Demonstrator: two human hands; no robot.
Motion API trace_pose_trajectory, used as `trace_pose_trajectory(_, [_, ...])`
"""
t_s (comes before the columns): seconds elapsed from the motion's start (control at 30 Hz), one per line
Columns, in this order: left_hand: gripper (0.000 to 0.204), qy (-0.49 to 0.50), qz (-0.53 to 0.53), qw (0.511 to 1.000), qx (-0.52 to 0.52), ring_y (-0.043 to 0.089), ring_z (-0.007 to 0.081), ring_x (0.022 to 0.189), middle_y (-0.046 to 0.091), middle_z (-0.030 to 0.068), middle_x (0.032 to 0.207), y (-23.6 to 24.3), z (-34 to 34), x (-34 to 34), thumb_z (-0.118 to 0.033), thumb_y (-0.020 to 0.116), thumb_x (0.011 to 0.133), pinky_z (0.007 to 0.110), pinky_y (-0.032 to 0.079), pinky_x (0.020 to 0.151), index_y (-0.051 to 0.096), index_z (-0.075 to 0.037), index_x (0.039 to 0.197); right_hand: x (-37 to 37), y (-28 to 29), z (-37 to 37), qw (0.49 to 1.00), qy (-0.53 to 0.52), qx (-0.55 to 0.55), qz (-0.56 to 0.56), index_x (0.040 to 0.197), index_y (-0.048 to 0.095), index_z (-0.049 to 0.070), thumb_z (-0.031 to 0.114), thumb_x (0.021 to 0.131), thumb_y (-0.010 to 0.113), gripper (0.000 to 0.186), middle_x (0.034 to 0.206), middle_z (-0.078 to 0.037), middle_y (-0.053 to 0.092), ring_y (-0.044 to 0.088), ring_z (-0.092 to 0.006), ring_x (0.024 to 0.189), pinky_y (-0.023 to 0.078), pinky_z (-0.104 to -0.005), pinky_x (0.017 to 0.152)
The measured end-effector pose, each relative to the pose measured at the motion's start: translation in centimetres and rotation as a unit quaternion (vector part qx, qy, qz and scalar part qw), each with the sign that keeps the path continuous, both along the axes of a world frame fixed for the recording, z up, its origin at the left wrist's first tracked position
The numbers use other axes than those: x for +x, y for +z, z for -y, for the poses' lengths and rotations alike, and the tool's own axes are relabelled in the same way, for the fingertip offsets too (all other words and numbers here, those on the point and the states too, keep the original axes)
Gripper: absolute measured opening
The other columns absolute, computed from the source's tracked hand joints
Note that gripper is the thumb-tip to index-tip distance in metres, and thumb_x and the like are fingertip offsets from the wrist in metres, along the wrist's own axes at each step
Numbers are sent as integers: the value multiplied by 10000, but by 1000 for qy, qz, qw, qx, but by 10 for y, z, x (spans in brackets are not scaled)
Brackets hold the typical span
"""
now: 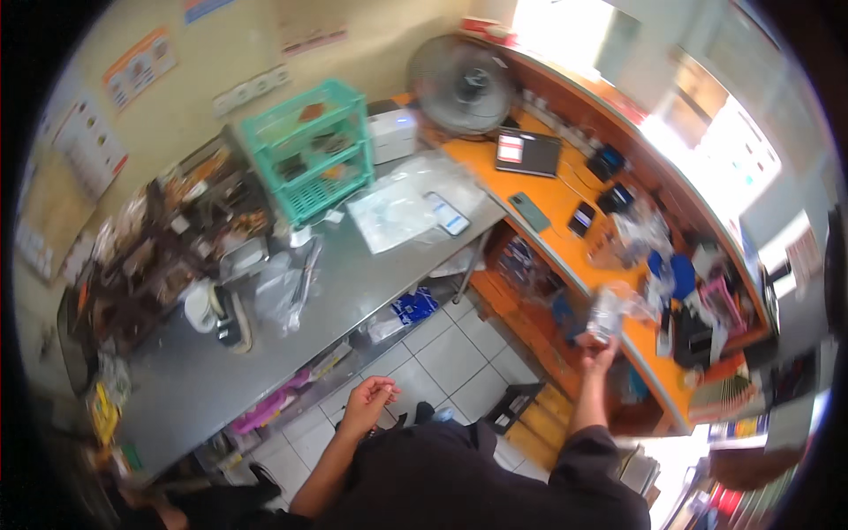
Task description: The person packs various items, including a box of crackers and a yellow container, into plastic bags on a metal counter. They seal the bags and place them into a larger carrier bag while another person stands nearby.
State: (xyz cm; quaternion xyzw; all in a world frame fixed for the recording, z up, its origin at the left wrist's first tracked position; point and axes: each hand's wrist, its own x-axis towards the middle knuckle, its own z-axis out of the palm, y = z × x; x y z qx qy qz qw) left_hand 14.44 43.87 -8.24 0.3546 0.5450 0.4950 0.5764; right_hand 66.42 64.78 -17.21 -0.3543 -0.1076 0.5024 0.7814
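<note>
My right hand (598,355) reaches out over the front edge of the orange desk (565,252). Its fingers are closed round a clear plastic package (605,314) with a silvery, shiny look; blur hides what is inside. In front of my body, above the tiled floor, hangs my left hand (367,406). The fingers there are curled in toward the thumb, and nothing shows between them. Nearest to the package on the desk lie crumpled clear plastic bags (638,234). A dark phone (581,218) and a green phone (530,212) rest farther back.
A steel table (344,305) runs along the left, bearing a green plastic rack (309,150), a white printer (393,135), a white phone (447,214) and brown compartment trays (163,252). On the desk stand a fan (465,86) and a black laptop (528,152). A wooden slatted stool (539,424) is below.
</note>
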Motion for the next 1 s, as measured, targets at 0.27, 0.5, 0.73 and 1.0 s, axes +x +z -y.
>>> trace_pose_trajectory(0.27, [179, 103, -54, 993, -29, 585, 131, 842, 623, 53, 942, 26, 35, -13, -158, 577, 912, 256, 476, 741, 558, -30, 1036, 1, -78, -94, 927, -22, -230, 294, 1137, 545, 47, 262, 862, 577, 351, 961, -100, 610, 604, -271, 813, 511, -390, 692])
trace_pose_trajectory(0.5, [416, -16, -343, 881, 325, 611, 236, 883, 635, 100, 939, 5, 35, 21, -237, 681, 787, 362, 496, 782, 535, -84, 1144, -340, -162, 95, 746, 652, -5, 134, 1271, 459, 62, 160, 880, 557, 416, 1143, -119, 579, 572, -277, 1055, 468, -396, 879])
trace_pose_trajectory(0.73, [685, -367, -494, 769, 176, 585, 311, 983, 605, 165, 1027, 28, 3, -46, -370, 773, 618, 409, 476, 807, 495, -33, 1145, -548, -37, 156, 354, 810, 262, 386, 1185, 548, 52, 152, 881, 580, 322, 1077, -130, 621, 617, -218, 950, 502, -325, 751])
trace_pose_trajectory(1.0, [447, -546, 30, 823, 154, 503, 168, 1147, 560, 150, 1209, 86, -18, -42, -302, 590, 877, 351, 402, 952, 507, 21, 1175, -590, 171, 267, 193, 458, 640, 585, 1276, 481, 78, 161, 852, 570, 441, 1042, -143, 593, 626, -249, 851, 525, -326, 676])
